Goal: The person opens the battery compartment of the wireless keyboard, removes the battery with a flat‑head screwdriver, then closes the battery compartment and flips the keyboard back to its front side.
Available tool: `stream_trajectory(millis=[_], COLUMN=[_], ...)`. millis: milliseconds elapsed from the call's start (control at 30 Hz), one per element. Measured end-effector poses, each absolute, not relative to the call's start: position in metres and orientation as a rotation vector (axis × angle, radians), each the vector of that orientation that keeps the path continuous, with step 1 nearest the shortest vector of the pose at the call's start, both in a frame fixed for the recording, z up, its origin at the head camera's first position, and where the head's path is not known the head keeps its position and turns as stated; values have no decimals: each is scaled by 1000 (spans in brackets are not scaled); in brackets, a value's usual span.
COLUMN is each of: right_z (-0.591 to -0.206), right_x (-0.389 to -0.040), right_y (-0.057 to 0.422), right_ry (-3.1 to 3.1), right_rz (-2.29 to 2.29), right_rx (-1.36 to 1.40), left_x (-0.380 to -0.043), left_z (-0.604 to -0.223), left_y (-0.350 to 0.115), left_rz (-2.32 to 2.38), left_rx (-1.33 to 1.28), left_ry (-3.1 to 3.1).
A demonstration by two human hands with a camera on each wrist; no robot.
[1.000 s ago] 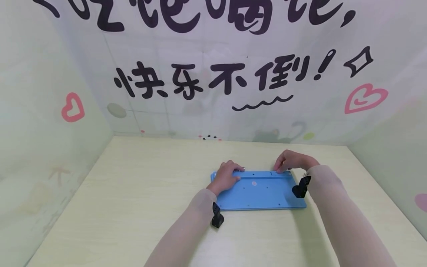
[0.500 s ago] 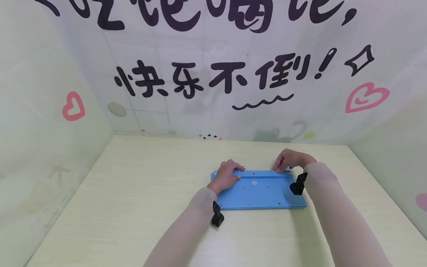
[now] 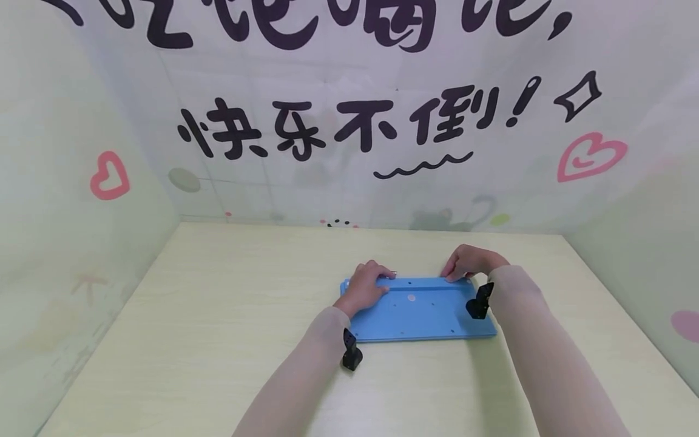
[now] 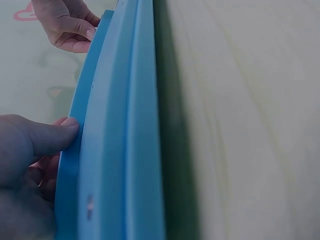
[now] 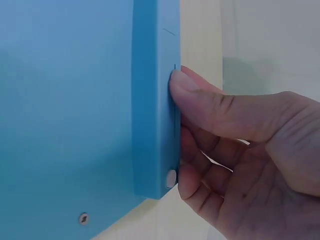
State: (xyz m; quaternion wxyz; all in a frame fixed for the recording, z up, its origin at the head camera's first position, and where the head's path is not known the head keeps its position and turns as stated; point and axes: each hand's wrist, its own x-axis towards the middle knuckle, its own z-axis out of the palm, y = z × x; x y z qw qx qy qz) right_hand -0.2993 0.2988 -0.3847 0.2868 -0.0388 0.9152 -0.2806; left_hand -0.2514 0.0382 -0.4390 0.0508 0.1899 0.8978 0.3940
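A flat blue keyboard (image 3: 420,315) lies underside up on the table, with small screws and a raised bar along its far edge. My left hand (image 3: 364,288) grips the bar near its left end, thumb on the near side and fingers over the far edge. Near the bar's right end, my right hand (image 3: 471,261) pinches it. In the right wrist view the thumb (image 5: 192,97) presses beside a thin slit, and the other fingers curl behind the edge. A white round foot (image 5: 171,178) and a screw (image 5: 84,218) show there.
The pale wooden table (image 3: 218,340) extends around the keyboard on every side. Behind it stands a white printed backdrop (image 3: 306,194) with black characters, and similar sheets rise at left and right. Each wrist carries a small black camera (image 3: 352,353).
The right hand has slid slightly left along the bar, so the dark mark beside its fingers is covered in the head view. The left hand keeps its place. The head view has shifted a little.
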Motion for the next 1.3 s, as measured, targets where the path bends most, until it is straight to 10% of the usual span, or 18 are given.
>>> stream_trajectory(millis=[1300], right_z=[-388], right_x=[-224], right_y=[311], right_ry=[2885], right_rz=[-795], right_rx=[-183], left_x=[-222], left_z=[-407], left_y=[-29], left_rz=[1265], left_rx=[277], left_ry=[2442])
